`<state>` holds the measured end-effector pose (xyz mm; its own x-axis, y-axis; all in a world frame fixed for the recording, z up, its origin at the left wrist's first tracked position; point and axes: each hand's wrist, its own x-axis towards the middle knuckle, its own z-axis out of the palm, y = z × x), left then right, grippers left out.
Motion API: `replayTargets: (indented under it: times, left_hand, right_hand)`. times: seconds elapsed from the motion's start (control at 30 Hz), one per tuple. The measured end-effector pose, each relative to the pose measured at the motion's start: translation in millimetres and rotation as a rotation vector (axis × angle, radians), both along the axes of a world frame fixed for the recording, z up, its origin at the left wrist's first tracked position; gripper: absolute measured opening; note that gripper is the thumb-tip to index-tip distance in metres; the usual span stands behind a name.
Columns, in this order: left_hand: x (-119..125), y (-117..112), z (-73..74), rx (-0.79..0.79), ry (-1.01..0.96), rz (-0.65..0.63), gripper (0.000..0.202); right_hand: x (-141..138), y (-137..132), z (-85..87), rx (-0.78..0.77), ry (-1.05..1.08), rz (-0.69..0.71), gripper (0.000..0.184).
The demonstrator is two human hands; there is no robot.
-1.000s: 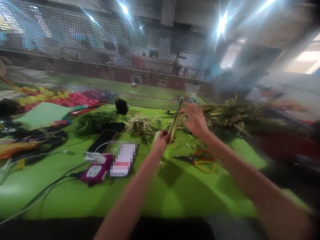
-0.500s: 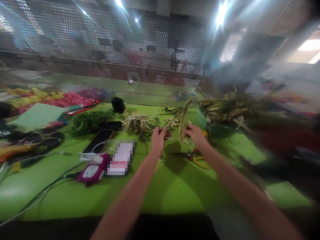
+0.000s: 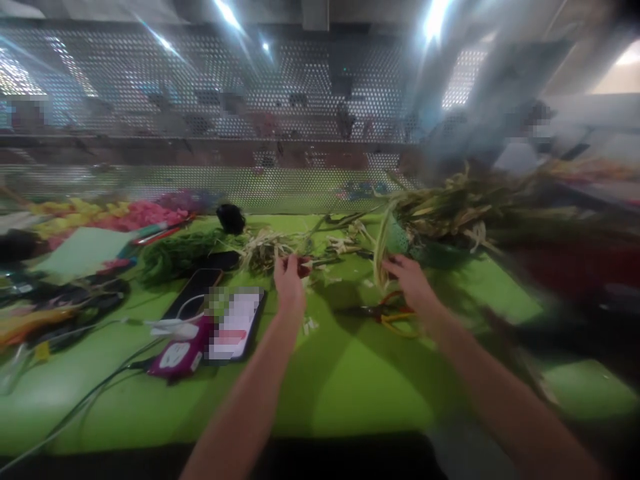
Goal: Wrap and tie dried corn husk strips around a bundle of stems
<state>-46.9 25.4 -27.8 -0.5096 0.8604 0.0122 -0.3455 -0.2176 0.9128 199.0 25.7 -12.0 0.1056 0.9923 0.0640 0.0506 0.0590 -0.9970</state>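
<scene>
1. The two hands, which were meeting on one upright leaf strip a moment ago, are now drawing apart and sinking toward the green worktop.
2. The right hand is keeping the strip, with its fingers curled around the lower end. The strip is arching up just behind the scissors and toward the leaf pile farther behind them.
3. The left hand is moving away to the left of the scissors. It is pinched narrow on a small scrap, which is too blurred to identify.
4. Judging by this, the strip is now being handled by the right hand alone, and the left seems to be carrying off a separated bit.
5. The scissors are lying flat on the worktop, directly under the right wrist and partly covered by it.
6. Dried scraps are lying to the left of the scissors, just beyond the left hand.
7. Farther left of the scissors, a phone, a magenta power bank and trailing cables are crowding that side of the worktop.
</scene>
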Motion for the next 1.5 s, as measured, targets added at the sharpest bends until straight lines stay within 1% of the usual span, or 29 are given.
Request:
replayTargets:
  times: [0.03, 0.07, 0.13, 0.17, 0.2, 0.23, 0.3, 0.37, 0.4, 0.5, 0.57, 0.73, 0.8, 0.87, 0.93, 0.97, 1.03, 1.1, 1.13, 1.2, 1.27, 1.33, 1.43, 1.5]
  left_hand:
    - [0.8, 0.0, -1.5, -0.032, 0.035, -0.066, 0.032]
    - [2.3, -0.4, -2.7, -0.071, 0.082, -0.156, 0.040]
    - [6.8, -3.0, -3.7, -0.147, 0.205, -0.332, 0.066]
    - [9.9, -5.4, -3.2, -0.169, 0.275, -0.384, 0.076]
    - [13.4, -8.6, -2.1, -0.172, 0.344, -0.414, 0.080]
    - [17.4, -12.3, -0.7, -0.161, 0.407, -0.440, 0.078]
    - [26.8, -20.9, 2.5, -0.120, 0.489, -0.529, 0.062]
    - [36.8, -29.2, 4.1, -0.066, 0.510, -0.656, 0.045]
    - [41.4, -32.6, 4.0, -0.038, 0.515, -0.690, 0.037]
    - [50.0, -38.0, 1.0, -0.021, 0.481, -0.695, 0.027]
    - [51.3, -38.1, -1.4, -0.051, 0.400, -0.694, 0.026]
    - [51.2, -36.6, -3.4, -0.113, 0.107, -0.720, 0.028]
    - [52.4, -37.1, -3.5, -0.114, 0.056, -0.724, 0.028]
    - [53.8, -38.0, -3.7, -0.109, 0.058, -0.737, 0.027]
    - [54.7, -39.5, -3.2, -0.114, 0.118, -0.750, 0.026]
    - [54.9, -40.7, -2.4, -0.114, 0.172, -0.735, 0.026]
    - [55.3, -44.2, 0.9, -0.081, 0.301, -0.649, 0.024]
    - [55.9, -48.6, 6.1, -0.016, 0.407, -0.570, 0.025]
    - [56.2, -50.6, 8.8, 0.012, 0.445, -0.558, 0.027]
    - [56.4, -52.8, 13.0, 0.034, 0.506, -0.580, 0.037]
    - [55.5, -51.6, 14.3, 0.033, 0.562, -0.595, 0.043]
    - [53.0, -47.5, 12.5, 0.045, 0.620, -0.578, 0.038]
    - [48.7, -41.4, 6.6, 0.064, 0.733, -0.518, 0.020]
    - [47.2, -39.9, 3.1, 0.053, 0.780, -0.461, 0.010]
  right_hand:
    - [-3.5, -1.8, -0.3, -0.006, 0.003, 0.038, 0.033]
    - [-7.2, -3.8, -0.4, -0.008, -0.001, 0.075, 0.032]
    - [-14.0, -7.8, -0.1, 0.004, -0.018, 0.119, 0.030]
    - [-16.6, -9.8, 0.3, 0.011, -0.028, 0.129, 0.029]
    - [-18.5, -11.7, 0.9, 0.017, -0.038, 0.134, 0.029]
    - [-20.0, -13.5, 1.6, 0.022, -0.047, 0.135, 0.029]
    - [-22.3, -17.1, 3.0, 0.028, -0.057, 0.135, 0.029]
    - [-24.7, -20.1, 4.0, 0.039, -0.052, 0.146, 0.028]
    - [-26.1, -21.3, 4.2, 0.048, -0.047, 0.154, 0.028]
    - [-29.5, -23.1, 3.9, 0.073, -0.033, 0.194, 0.026]
    - [-30.8, -23.2, 3.2, 0.073, -0.015, 0.226, 0.024]
    - [-32.3, -23.9, 3.0, 0.061, 0.085, 0.302, 0.021]
    - [-32.8, -24.7, 3.8, 0.043, 0.111, 0.308, 0.020]
    - [-33.3, -25.4, 4.2, 0.033, 0.113, 0.304, 0.020]
    - [-33.7, -25.9, 3.7, 0.040, 0.095, 0.300, 0.021]
    - [-33.9, -26.3, 3.1, 0.049, 0.079, 0.301, 0.021]
    - [-34.3, -27.9, 1.8, 0.076, 0.018, 0.286, 0.021]
    - [-34.5, -30.8, 1.2, 0.119, -0.111, 0.230, 0.020]
    - [-34.4, -32.6, 1.3, 0.143, -0.198, 0.191, 0.019]
    - [-34.1, -35.8, 2.1, 0.187, -0.361, 0.127, 0.016]
    - [-33.7, -37.7, 3.3, 0.216, -0.444, 0.118, 0.014]
    - [-33.2, -38.0, 3.9, 0.230, -0.453, 0.137, 0.014]
    - [-32.4, -37.0, 3.8, 0.225, -0.478, 0.125, 0.008]
    - [-31.2, -35.8, 3.1, 0.214, -0.528, 0.099, 0.011]
